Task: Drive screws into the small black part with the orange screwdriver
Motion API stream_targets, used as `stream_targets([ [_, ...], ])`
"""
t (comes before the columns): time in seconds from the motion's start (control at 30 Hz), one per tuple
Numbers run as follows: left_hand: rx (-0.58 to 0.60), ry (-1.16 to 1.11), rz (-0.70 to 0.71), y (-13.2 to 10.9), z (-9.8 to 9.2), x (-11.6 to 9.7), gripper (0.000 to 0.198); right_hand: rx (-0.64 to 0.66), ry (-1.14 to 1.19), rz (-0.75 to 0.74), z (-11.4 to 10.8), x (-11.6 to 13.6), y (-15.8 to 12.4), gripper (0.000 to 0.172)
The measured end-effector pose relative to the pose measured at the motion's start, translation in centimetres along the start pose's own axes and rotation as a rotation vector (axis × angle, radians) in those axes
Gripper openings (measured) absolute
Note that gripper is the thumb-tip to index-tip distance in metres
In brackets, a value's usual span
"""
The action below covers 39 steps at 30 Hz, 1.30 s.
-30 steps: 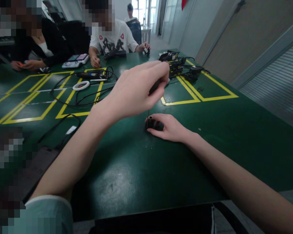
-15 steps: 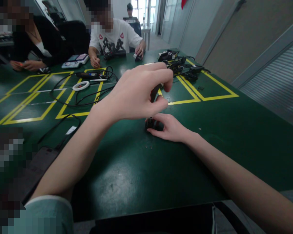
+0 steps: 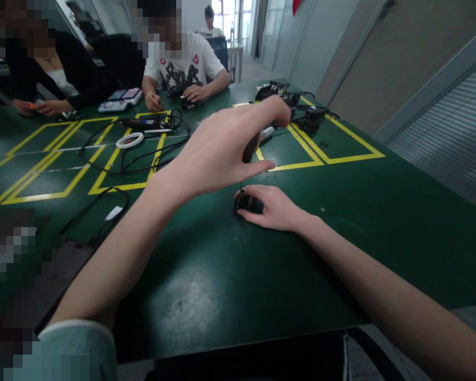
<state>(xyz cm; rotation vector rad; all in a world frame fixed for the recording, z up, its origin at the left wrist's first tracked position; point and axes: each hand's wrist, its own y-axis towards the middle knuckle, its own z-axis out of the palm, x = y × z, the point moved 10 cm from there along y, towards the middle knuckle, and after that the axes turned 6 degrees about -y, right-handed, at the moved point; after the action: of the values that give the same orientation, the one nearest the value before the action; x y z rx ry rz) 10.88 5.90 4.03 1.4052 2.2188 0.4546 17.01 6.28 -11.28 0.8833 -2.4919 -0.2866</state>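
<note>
My left hand (image 3: pixel 226 145) is raised above the green table, holding a screwdriver by its dark handle (image 3: pixel 251 148). Its thin shaft points down at a small black part (image 3: pixel 241 201). My right hand (image 3: pixel 275 207) pinches that part against the tabletop from the right, thumb in front and fingers behind. The index finger and thumb of my left hand are spread apart, with the handle against the palm side. A few tiny bits, perhaps screws (image 3: pixel 240 239), lie on the table just in front of the black part.
Yellow tape (image 3: pixel 297 168) marks rectangles on the green table (image 3: pixel 230 296). Black cables (image 3: pixel 143 159) and a white tape ring (image 3: pixel 129 140) lie left. Tangled cables and adapters (image 3: pixel 309 119) sit at the back right. Two people work across the table; another sits farther back.
My left index finger and thumb have stretched out from their curl, uncovering more of the handle and shaft. Across the table, a person's hand has moved left with a dark object.
</note>
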Motion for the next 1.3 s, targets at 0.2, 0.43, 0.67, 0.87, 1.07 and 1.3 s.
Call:
stream_targets([
  [0.2, 0.074, -0.078, 0.048, -0.3, -0.4, -0.4, 0.034, 0.005, 0.008, -0.01, 0.0, 0.2, 0.1, 0.023],
  [0.43, 0.103, -0.127, 0.023, -0.6, -0.9, 0.0, 0.037, -0.001, 0.008, -0.03, 0.0, 0.3, 0.1, 0.027],
  [0.67, 0.12, -0.163, -0.008, -0.6, -0.8, -0.1, 0.024, -0.015, -0.006, -0.028, 0.0, 0.3, 0.0, 0.028],
  [0.87, 0.301, -0.229, -0.098, -1.4, -0.9, -0.3, 0.036, -0.029, -0.012, -0.051, 0.1, 0.2, 0.0, 0.029],
  [1.07, 0.205, -0.077, -0.038, -1.0, -1.6, 0.0, 0.033, -0.03, 0.0, -0.048, 0.0, 0.3, -0.1, 0.027],
  [1.3, 0.077, 0.002, -0.013, -0.4, -1.4, 0.5, 0.018, -0.039, -0.009, -0.053, 0.0, 0.3, -0.1, 0.031],
])
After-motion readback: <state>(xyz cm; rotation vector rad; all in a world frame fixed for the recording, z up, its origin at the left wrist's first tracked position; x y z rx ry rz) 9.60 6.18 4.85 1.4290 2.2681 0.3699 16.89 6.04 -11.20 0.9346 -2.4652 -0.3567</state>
